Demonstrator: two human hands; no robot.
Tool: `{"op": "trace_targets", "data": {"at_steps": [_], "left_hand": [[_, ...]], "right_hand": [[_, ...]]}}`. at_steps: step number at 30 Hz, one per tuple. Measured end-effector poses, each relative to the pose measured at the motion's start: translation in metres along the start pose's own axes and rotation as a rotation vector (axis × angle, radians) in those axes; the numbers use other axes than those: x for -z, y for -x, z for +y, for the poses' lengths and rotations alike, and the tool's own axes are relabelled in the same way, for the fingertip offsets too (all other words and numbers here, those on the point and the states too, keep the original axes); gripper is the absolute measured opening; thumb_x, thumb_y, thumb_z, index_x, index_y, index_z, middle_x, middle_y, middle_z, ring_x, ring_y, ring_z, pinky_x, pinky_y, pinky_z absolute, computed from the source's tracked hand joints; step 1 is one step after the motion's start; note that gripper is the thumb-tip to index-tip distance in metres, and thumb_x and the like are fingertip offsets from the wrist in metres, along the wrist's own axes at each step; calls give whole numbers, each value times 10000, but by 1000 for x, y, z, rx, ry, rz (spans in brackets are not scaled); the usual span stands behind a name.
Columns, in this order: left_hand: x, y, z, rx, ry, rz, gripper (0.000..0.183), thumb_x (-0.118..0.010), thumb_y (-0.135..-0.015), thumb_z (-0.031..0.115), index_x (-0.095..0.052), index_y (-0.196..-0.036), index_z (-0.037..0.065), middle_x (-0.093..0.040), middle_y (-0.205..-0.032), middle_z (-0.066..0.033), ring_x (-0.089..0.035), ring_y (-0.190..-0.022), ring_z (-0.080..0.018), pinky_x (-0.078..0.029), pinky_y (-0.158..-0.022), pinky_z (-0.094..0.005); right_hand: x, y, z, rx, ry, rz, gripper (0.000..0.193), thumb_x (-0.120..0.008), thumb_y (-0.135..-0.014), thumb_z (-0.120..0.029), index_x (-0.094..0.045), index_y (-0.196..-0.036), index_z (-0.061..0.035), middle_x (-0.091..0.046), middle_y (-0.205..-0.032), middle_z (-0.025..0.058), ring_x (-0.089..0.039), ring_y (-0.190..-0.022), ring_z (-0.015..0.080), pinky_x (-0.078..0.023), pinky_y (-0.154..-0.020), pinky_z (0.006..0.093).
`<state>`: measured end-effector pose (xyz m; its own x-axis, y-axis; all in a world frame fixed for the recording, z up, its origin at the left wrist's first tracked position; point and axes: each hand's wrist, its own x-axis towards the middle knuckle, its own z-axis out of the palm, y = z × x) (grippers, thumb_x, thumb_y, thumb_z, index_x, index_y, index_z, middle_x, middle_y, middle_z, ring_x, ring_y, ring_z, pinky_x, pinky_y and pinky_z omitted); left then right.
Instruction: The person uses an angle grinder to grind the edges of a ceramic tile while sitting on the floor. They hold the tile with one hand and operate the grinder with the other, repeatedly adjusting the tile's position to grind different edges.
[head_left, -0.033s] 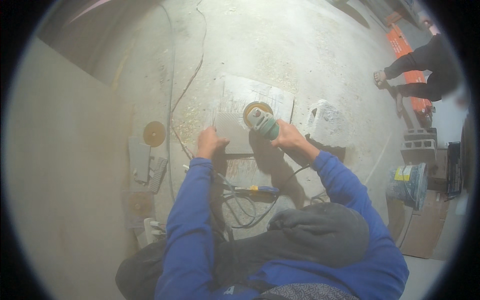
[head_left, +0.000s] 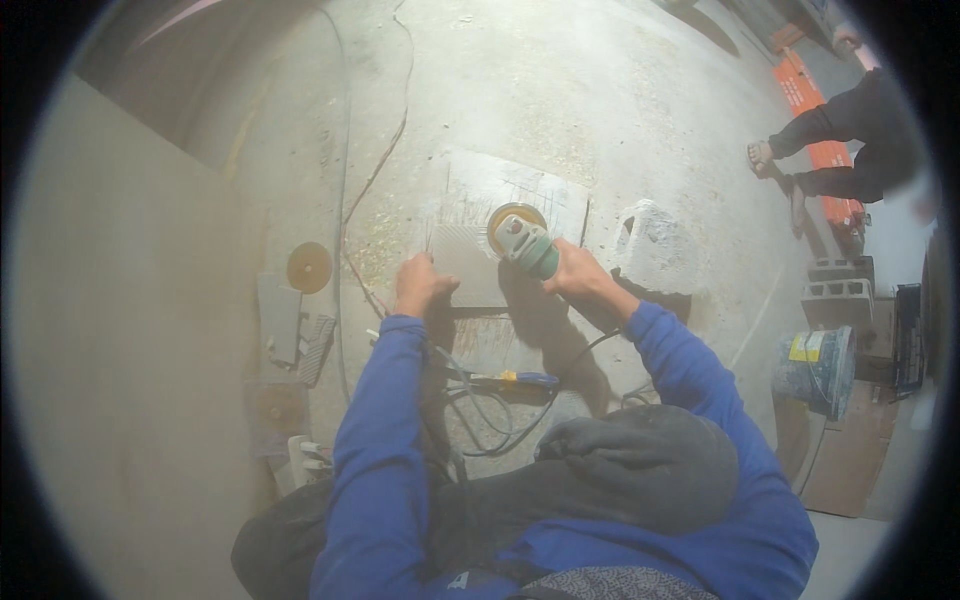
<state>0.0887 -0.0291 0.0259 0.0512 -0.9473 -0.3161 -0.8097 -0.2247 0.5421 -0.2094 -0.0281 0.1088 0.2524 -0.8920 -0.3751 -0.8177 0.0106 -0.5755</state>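
My right hand point(head_left: 580, 274) is wrapped round the green body of an angle grinder point(head_left: 530, 246). The grinder's round yellowish disc point(head_left: 516, 214) lies over the right part of a grey ribbed tile point(head_left: 465, 270); whether it touches the tile is hard to tell. My left hand point(head_left: 424, 286) grips the tile's left edge, thumb on top. Beneath the tile is a larger pale, scored slab point(head_left: 520, 180). Closer to my knees, a blue and yellow handled tool point(head_left: 525, 378) rests among loops of grey cable point(head_left: 483, 425). Dust hazes the view, mostly at the left.
Left of the tile lie a spare disc point(head_left: 309, 268), tile offcuts point(head_left: 284, 318), a packaged disc point(head_left: 277, 407) and a power strip point(head_left: 305, 460). A rough pale block point(head_left: 655, 243) sits to the right. Farther right are a bucket point(head_left: 815, 370), hollow blocks point(head_left: 838, 290) and another person's legs point(head_left: 830, 150).
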Motion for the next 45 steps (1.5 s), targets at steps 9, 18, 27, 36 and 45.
{"op": "trace_targets", "data": {"at_steps": [9, 18, 27, 36, 45], "left_hand": [[5, 5, 9, 74, 14, -28, 599, -869, -671, 320, -700, -1126, -31, -726, -1098, -243, -708, -1050, -373, -562, -908, -433], [2, 2, 11, 127, -4, -64, 589, -867, -684, 316, -699, -1139, -18, -724, -1126, -233, -699, -1085, -367, -558, -935, -437], [-1, 6, 8, 89, 31, 27, 621, -856, -643, 338, -708, -1100, -56, -733, -1050, -262, -723, -1006, -384, -567, -887, -435], [-6, 4, 3, 62, 57, 44, 584, -848, -641, 333, -722, -1063, -50, -734, -1023, -266, -727, -981, -387, -573, -863, -439], [-4, 5, 6, 79, 39, 8, 612, -880, -675, 330, -702, -1133, -34, -729, -1096, -241, -711, -1045, -376, -564, -902, -434]], "right_hand": [[-4, -6, 5, -15, 41, 6, 729, -843, -650, -237, -541, -1227, 93, -688, -1032, 314, -685, -1017, 430, -547, -885, 460], [4, -3, -3, -74, 38, -20, 671, -822, -618, -209, -595, -1195, 47, -701, -1062, 246, -691, -1012, 370, -542, -892, 412], [3, -3, 2, -48, 47, -6, 680, -829, -627, -217, -591, -1201, 60, -695, -1079, 257, -682, -1044, 377, -531, -919, 416], [6, -3, 2, -102, 58, -26, 640, -809, -637, -196, -601, -1189, 55, -702, -1059, 240, -686, -1030, 348, -525, -913, 392], [6, -3, 3, -81, 31, -1, 618, -784, -648, -194, -606, -1187, 49, -709, -1046, 226, -690, -1023, 342, -527, -896, 398]]}}
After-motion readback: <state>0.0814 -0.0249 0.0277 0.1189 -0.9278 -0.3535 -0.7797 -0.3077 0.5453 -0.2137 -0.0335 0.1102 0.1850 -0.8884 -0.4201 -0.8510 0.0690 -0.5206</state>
